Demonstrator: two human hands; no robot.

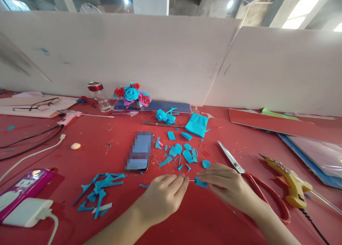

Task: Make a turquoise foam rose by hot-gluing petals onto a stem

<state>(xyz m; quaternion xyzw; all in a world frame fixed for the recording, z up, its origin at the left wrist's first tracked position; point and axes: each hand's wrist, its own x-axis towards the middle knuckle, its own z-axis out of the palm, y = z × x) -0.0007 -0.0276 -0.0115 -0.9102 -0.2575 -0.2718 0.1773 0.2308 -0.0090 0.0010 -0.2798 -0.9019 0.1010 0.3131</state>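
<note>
My left hand (169,195) is closed in a pinch on a thin pale stick (191,181) that points to the right. At the stick's other end, the fingers of my right hand (227,184) are closed on a small blue piece (201,182), partly hidden under them. Blue petal-shaped pieces (187,156) and scraps lie just beyond both hands. Finished blue paper roses (166,116) rest farther back, next to a folded blue sheet (197,124).
Red-handled scissors (237,166) and a yellow glue gun (290,181) lie at right. A phone (139,151), blue offcuts (100,191) and a magenta power strip (29,188) are at left. Behind stand a glass bottle (100,97), a paper-flower bouquet (132,95) and a white partition (160,56).
</note>
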